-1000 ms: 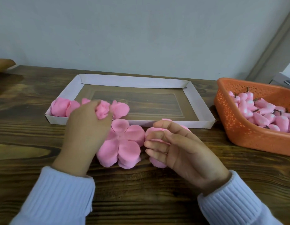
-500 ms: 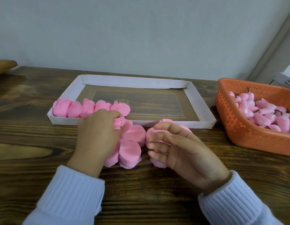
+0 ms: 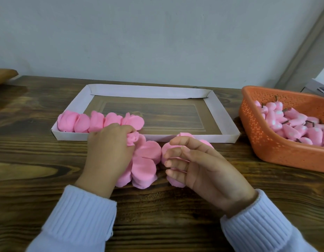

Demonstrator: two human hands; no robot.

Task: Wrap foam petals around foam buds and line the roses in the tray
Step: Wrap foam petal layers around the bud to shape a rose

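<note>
We are starting another rose.
Our left fingers (image 3: 124, 129) are pinching a petal (image 3: 133, 140) off the stack (image 3: 145, 160) on the counter (image 3: 30, 160); right fingers (image 3: 183, 142) are curling loosely, empty. Next likely needs a bud (image 3: 295, 132) from the basket (image 3: 266, 157).

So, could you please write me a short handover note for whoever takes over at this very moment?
Left hand: fingers pinch a small crumpled foam piece over the left petal stack; whether it is a bud or a petal is unclear.
Right hand: loosely curled over the right petal stack, gripping nothing.
Done: five roses lined in the tray, at its near left edge.
Left: most of the tray is unfilled; buds lie in the basket.
</note>
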